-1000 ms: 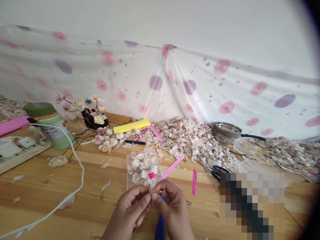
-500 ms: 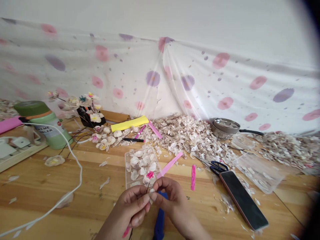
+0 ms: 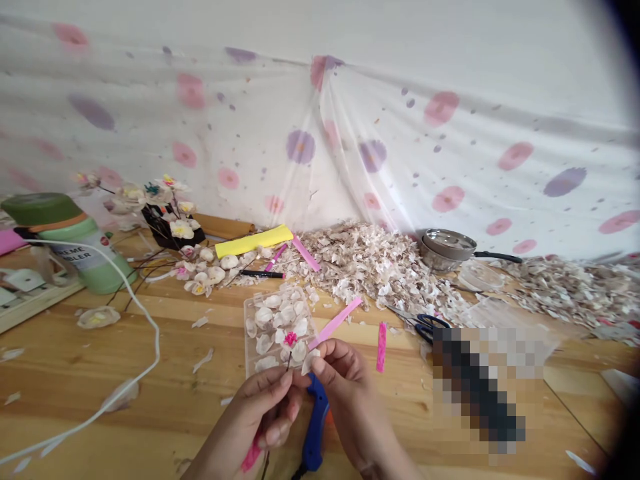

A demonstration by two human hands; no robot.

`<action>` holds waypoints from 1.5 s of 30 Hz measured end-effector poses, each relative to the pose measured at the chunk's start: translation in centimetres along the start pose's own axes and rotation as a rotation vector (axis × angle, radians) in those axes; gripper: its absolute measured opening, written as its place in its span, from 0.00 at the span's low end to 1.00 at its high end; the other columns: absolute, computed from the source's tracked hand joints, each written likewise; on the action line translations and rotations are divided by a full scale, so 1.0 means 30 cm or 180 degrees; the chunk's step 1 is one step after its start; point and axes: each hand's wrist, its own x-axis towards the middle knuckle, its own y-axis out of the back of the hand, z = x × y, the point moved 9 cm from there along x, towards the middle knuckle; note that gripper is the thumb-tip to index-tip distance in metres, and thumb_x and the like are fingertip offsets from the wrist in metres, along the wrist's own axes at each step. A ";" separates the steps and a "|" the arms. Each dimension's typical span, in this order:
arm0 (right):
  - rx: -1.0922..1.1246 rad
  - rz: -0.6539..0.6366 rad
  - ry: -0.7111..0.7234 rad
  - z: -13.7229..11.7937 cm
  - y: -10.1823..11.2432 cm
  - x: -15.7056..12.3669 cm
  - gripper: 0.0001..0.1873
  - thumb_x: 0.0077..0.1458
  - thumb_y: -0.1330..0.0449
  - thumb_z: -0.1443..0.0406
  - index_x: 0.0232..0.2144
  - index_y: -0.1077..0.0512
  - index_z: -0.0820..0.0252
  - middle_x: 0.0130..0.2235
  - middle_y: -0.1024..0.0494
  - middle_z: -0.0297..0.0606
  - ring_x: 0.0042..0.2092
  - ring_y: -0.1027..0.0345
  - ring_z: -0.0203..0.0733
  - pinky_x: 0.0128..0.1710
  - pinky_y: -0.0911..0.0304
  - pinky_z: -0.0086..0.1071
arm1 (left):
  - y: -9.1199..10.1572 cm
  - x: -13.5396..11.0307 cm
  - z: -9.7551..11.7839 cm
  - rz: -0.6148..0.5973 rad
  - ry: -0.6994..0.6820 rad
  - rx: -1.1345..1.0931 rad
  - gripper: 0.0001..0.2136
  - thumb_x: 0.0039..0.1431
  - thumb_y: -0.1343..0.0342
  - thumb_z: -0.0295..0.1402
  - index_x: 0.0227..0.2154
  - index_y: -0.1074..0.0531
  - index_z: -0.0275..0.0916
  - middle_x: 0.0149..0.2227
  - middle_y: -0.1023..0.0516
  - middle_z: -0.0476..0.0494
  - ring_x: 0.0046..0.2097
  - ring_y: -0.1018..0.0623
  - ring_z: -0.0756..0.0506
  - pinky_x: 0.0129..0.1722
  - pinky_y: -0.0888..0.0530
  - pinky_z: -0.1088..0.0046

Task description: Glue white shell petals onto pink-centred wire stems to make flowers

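My left hand [image 3: 267, 407] pinches a thin dark stem topped by a bright pink flower centre [image 3: 290, 339]. A pink crepe strip [image 3: 251, 456] sticks out below that palm. Between the thumb and fingertips of my right hand [image 3: 345, 387] is a pale petal [image 3: 311, 362], just right of the stem and apart from the pink centre. Beyond both hands lies a clear compartment tray [image 3: 247, 350] filled with loose whitish petals [image 3: 283, 312]. A blue glue gun [image 3: 315, 430] rests on the table beneath my hands, partly covered by them.
Behind the tray are a petal heap [image 3: 370, 257], a yellow roll [image 3: 254, 241] and a black pen [image 3: 261, 273]. Scissors [image 3: 425, 325] lie right, near a metal bowl [image 3: 449, 248] and a pixelated dark object [image 3: 480, 387]. Finished flowers [image 3: 181, 229], a green tumbler [image 3: 85, 247] and a white cable [image 3: 159, 340] occupy the left.
My right hand has drawn slightly away from the stem, and the petal in its fingertips now shows clearly. More of the blue glue gun is visible. The view has shifted a little.
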 end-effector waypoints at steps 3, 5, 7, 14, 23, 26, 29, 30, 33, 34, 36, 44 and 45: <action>-0.0232 0.0047 0.0062 0.007 0.012 -0.011 0.12 0.47 0.30 0.60 0.27 0.27 0.59 0.26 0.24 0.31 0.30 0.34 0.35 0.34 0.41 0.27 | -0.010 -0.002 0.009 -0.0041 -0.0026 -0.0030 0.15 0.46 0.32 0.44 0.24 0.23 0.35 0.18 0.30 0.52 0.14 0.47 0.62 0.15 0.50 0.83; -0.0473 0.0135 0.0209 0.008 0.025 -0.016 0.11 0.47 0.30 0.60 0.27 0.27 0.59 0.28 0.26 0.31 0.32 0.36 0.35 0.35 0.42 0.27 | -0.012 -0.005 0.013 -0.0008 -0.0031 0.0002 0.16 0.45 0.32 0.45 0.23 0.25 0.35 0.18 0.31 0.53 0.15 0.48 0.62 0.15 0.52 0.83; -0.0697 0.0215 0.0427 0.003 0.034 -0.018 0.10 0.48 0.31 0.60 0.26 0.27 0.58 0.29 0.28 0.30 0.32 0.38 0.35 0.36 0.43 0.28 | -0.010 -0.008 0.017 0.0083 -0.0058 0.0068 0.18 0.43 0.31 0.45 0.23 0.26 0.35 0.17 0.33 0.55 0.15 0.49 0.62 0.15 0.53 0.83; -0.1002 0.0144 0.0675 -0.006 0.010 -0.020 0.09 0.46 0.30 0.61 0.23 0.26 0.58 0.29 0.30 0.31 0.34 0.38 0.38 0.38 0.45 0.31 | 0.012 -0.012 0.021 0.0330 -0.0265 0.0137 0.18 0.42 0.31 0.45 0.27 0.29 0.37 0.17 0.32 0.56 0.15 0.51 0.62 0.16 0.53 0.83; -0.0848 0.0175 0.0617 0.009 0.012 -0.022 0.09 0.46 0.31 0.62 0.24 0.27 0.59 0.29 0.30 0.31 0.33 0.37 0.37 0.37 0.44 0.30 | 0.019 -0.014 0.012 0.0338 -0.0260 0.0088 0.19 0.38 0.28 0.44 0.24 0.29 0.36 0.17 0.31 0.55 0.14 0.47 0.62 0.16 0.52 0.83; -0.0793 0.0186 0.0582 0.014 0.013 -0.023 0.10 0.48 0.32 0.62 0.24 0.29 0.59 0.28 0.31 0.30 0.31 0.37 0.36 0.35 0.43 0.29 | 0.019 -0.013 0.016 0.0412 -0.0249 0.0000 0.20 0.35 0.27 0.43 0.23 0.29 0.35 0.17 0.31 0.55 0.15 0.45 0.62 0.16 0.50 0.83; -0.0780 0.0244 0.0608 0.018 0.022 -0.025 0.10 0.49 0.32 0.62 0.25 0.28 0.58 0.29 0.30 0.31 0.32 0.38 0.36 0.35 0.42 0.29 | 0.022 -0.011 0.013 0.0457 -0.0255 -0.0060 0.20 0.32 0.26 0.42 0.22 0.29 0.36 0.17 0.31 0.54 0.15 0.44 0.61 0.17 0.49 0.82; -0.0779 0.0269 0.0644 0.018 0.026 -0.025 0.09 0.49 0.32 0.62 0.25 0.28 0.58 0.30 0.31 0.31 0.33 0.38 0.36 0.35 0.42 0.29 | 0.023 -0.011 0.012 0.0458 -0.0274 -0.0073 0.20 0.32 0.26 0.42 0.21 0.28 0.36 0.17 0.30 0.54 0.15 0.44 0.61 0.17 0.48 0.82; -0.0725 0.0207 0.0700 0.021 0.026 -0.023 0.09 0.50 0.33 0.62 0.26 0.28 0.58 0.31 0.31 0.31 0.32 0.37 0.35 0.36 0.42 0.29 | 0.024 -0.019 0.006 0.0435 -0.0308 -0.0092 0.18 0.35 0.27 0.42 0.22 0.26 0.35 0.19 0.29 0.52 0.17 0.41 0.59 0.18 0.46 0.81; -0.0704 0.0153 0.0694 0.023 0.022 -0.022 0.08 0.51 0.33 0.62 0.26 0.28 0.57 0.31 0.31 0.31 0.32 0.37 0.35 0.36 0.42 0.30 | 0.024 -0.023 0.005 0.0428 -0.0324 -0.0107 0.17 0.38 0.28 0.43 0.22 0.26 0.35 0.20 0.29 0.51 0.18 0.40 0.59 0.18 0.45 0.81; -0.0714 0.0116 0.0684 0.022 0.021 -0.022 0.08 0.52 0.34 0.61 0.27 0.28 0.57 0.31 0.31 0.31 0.33 0.37 0.36 0.38 0.42 0.31 | 0.025 -0.033 0.007 0.0418 -0.0347 -0.0117 0.16 0.41 0.30 0.44 0.24 0.24 0.35 0.22 0.29 0.51 0.18 0.39 0.58 0.19 0.43 0.81; -0.0859 0.0232 0.0775 0.005 0.028 -0.042 0.09 0.50 0.32 0.60 0.26 0.27 0.57 0.31 0.31 0.31 0.36 0.37 0.37 0.39 0.42 0.29 | 0.031 -0.035 0.056 0.0576 -0.0536 0.0133 0.19 0.40 0.30 0.46 0.29 0.26 0.38 0.18 0.29 0.54 0.14 0.43 0.60 0.15 0.51 0.82; -0.0842 0.0194 0.0761 0.008 0.021 -0.044 0.09 0.50 0.32 0.60 0.26 0.27 0.57 0.31 0.31 0.31 0.35 0.36 0.37 0.38 0.42 0.29 | 0.026 -0.033 0.056 0.0564 -0.0537 0.0180 0.19 0.40 0.30 0.47 0.28 0.27 0.37 0.18 0.29 0.53 0.14 0.42 0.60 0.14 0.51 0.82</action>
